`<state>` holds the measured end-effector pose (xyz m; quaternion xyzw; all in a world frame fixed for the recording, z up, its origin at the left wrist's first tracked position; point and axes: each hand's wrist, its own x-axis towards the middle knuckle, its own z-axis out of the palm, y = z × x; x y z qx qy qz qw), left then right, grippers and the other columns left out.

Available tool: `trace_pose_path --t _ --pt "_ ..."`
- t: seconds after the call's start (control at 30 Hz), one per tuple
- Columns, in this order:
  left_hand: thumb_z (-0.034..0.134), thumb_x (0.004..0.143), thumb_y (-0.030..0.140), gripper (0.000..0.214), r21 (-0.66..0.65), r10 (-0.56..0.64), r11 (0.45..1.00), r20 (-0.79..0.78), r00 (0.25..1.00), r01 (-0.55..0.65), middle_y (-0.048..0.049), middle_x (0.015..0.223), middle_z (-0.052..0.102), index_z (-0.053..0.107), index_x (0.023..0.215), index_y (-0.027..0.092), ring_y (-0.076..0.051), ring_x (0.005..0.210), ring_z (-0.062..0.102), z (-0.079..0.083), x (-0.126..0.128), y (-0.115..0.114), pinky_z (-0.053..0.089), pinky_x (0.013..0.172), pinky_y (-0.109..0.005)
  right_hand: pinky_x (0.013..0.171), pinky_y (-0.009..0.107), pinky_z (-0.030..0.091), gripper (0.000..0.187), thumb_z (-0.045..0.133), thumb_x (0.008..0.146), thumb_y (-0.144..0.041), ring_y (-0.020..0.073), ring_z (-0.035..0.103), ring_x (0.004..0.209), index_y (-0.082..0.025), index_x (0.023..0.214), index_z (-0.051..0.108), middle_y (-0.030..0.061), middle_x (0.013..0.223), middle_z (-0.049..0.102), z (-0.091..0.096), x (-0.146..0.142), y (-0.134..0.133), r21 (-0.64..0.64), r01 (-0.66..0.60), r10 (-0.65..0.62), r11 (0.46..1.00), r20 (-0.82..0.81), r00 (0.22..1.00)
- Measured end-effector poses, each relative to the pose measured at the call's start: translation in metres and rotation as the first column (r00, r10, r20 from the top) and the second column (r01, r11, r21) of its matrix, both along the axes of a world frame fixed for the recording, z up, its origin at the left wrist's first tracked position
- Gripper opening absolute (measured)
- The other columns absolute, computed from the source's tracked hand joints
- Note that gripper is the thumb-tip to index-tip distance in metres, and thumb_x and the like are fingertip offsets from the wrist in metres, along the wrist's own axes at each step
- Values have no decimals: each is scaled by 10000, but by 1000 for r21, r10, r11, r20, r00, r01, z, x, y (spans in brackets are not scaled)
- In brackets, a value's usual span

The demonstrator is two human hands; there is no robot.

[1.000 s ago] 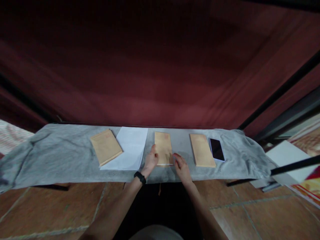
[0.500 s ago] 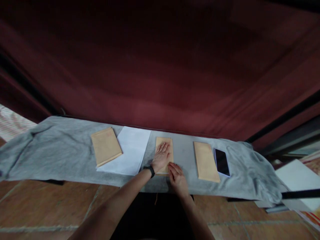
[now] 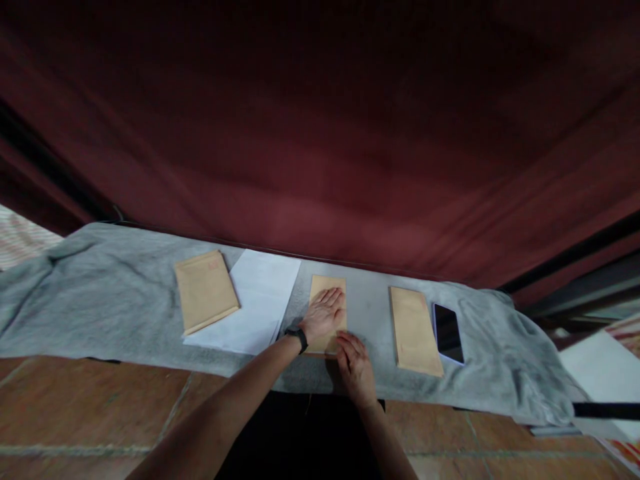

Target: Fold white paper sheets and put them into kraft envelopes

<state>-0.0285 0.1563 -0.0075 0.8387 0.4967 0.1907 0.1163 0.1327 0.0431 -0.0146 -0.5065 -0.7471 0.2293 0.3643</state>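
A narrow brown paper envelope [image 3: 320, 287] lies on the grey cloth in front of me, its lower part partly covered by my hands. My left hand [image 3: 324, 315] rests flat across its middle, fingers stretched out, with a dark band on the wrist. At the envelope's lower right edge is my right hand [image 3: 356, 368]. Its fingers are bent and close together, gripping that edge. To the left, a wider brown envelope [image 3: 206, 292] overlaps white paper sheets [image 3: 263, 290]. Another narrow brown envelope [image 3: 415, 333] lies to the right.
A phone [image 3: 449, 333] with a dark screen and pale purple edge lies beside the right-hand envelope. Grey cloth [image 3: 115, 293] covers the long, narrow surface. Dark red fabric [image 3: 320, 167] rises behind it. Below are terracotta floor tiles [image 3: 100, 407].
My left hand has slid slightly to the right over the envelope. The pale strip near the envelope's lower edge no longer shows. My right hand stays at the edge; the view has shifted slightly.
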Motion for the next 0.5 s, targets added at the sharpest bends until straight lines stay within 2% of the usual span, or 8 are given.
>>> trace_pose_path --t 0.2,0.27,0.33,0.4,0.5 --pt "350 1019 330 528 7 -76 997 -24 997 76 -107 1592 398 411 1514 157 -195 1494 322 -5 -6 -18 164 1251 -397 1027 417 495 325 405 1012 -322 222 646 1120 -232 1149 686 86 1168 716 -5 2 4 -58 108 -114 993 -118 986" --pt "356 1019 323 523 7 -97 995 -23 995 97 -111 1587 406 413 1512 158 -197 1495 321 -5 -7 -26 177 1248 -400 1031 407 495 352 376 1022 -339 213 642 1138 -222 1178 669 92 1185 711 -6 3 12 -62 139 -148 988 -174 974" --pt "374 1015 323 525 1 -117 993 -25 993 117 -126 1581 413 417 1506 143 -207 1493 326 -3 -7 -34 191 1245 -406 1080 413 467 380 358 1026 -337 207 608 1218 -217 1243 647 96 1275 681 -5 3 25 -41 124 -130 991 -196 972" --pt "395 1007 318 532 -12 -134 991 -29 991 134 -144 1569 427 418 1501 123 -217 1485 342 0 -8 -42 206 1243 -411 1123 411 438 410 346 1031 -333 194 570 1286 -218 1314 620 87 1365 641 -3 1 42 -23 61 -64 998 -172 983" --pt "408 1004 313 518 -33 -142 989 -29 989 141 -144 1550 457 432 1489 132 -215 1468 374 4 -9 -56 230 1242 -422 1166 427 392 429 338 1041 -344 193 544 1326 -218 1314 643 75 1374 646 1 -2 73 4 8 -8 1000 -8 1000"
